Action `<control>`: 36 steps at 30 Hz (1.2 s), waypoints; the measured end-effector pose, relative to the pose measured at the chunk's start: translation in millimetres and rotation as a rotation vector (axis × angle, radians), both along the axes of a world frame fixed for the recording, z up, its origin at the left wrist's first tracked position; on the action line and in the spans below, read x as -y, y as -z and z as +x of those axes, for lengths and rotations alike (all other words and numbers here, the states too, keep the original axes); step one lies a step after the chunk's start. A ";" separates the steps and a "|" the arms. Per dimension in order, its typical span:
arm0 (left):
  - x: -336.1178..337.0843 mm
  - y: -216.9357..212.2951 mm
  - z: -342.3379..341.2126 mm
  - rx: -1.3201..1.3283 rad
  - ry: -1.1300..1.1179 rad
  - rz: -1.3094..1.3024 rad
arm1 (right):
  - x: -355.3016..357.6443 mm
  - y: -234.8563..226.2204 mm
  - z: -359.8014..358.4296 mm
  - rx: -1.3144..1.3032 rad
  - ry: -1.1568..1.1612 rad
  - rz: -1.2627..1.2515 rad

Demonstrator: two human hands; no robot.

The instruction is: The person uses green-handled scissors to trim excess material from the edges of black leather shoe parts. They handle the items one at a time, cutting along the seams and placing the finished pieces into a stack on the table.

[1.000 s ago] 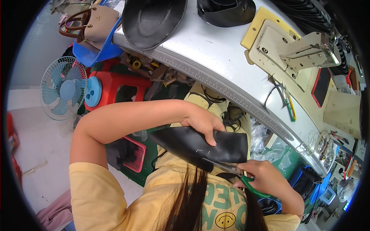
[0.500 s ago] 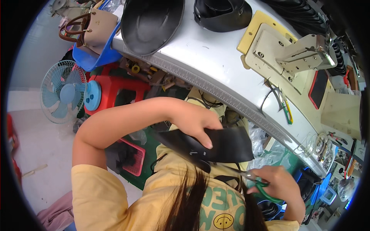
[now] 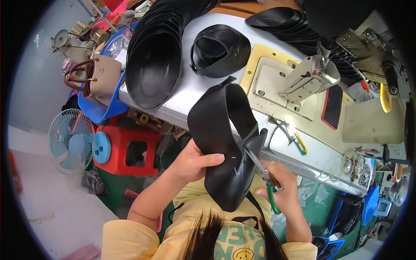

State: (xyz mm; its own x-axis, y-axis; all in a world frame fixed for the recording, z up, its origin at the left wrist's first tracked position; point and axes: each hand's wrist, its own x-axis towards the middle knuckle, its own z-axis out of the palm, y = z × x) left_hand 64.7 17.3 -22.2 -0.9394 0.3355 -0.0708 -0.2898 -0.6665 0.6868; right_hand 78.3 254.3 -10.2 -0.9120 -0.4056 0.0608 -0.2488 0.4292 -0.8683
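Note:
My left hand (image 3: pixel 193 162) grips a black leather shoe upper (image 3: pixel 216 125) by its left side, thumb lying across the front face. The upper stands raised in front of my body, its looped collar toward the table. A pair of scissors (image 3: pixel 272 197) with green handles is in my right hand (image 3: pixel 284 184). Its blades reach up to the right edge of the upper, near a slit where a thin strip shows. Whether the blades are cutting the leather or only resting against it, I cannot tell.
A long nested stack of black uppers (image 3: pixel 154 65) and one separate upper (image 3: pixel 221 52) lie on the white table. To the right are a sewing machine (image 3: pixel 303 82), yellow-green snips (image 3: pixel 300 145) and a phone (image 3: pixel 333 106). Leftward stand a red stool (image 3: pixel 125 160) and a fan (image 3: pixel 71 143).
The shoe upper has gone from low and sideways by my body to upright and higher, nearer the table. The scissors have come up to its edge. The view has shifted.

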 end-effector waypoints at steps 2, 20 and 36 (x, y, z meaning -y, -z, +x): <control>-3.8 3.2 -1.3 0.003 -0.012 0.040 | -1.2 -0.1 0.8 0.020 0.002 0.015; -20.1 11.7 -1.9 0.046 -0.045 0.014 | 8.6 17.7 12.4 -0.070 0.101 -0.026; 17.2 -25.2 14.3 0.038 -0.358 -0.348 | -18.8 35.3 10.5 0.102 0.355 -0.156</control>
State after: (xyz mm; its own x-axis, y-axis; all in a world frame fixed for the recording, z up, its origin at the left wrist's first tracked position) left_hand 79.0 0.1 3.0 -0.9858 -0.0575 -0.1580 -0.1141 -0.4616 0.8797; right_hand 88.8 273.1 -45.5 -0.9984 -0.0571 -0.0016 -0.0176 0.3339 -0.9425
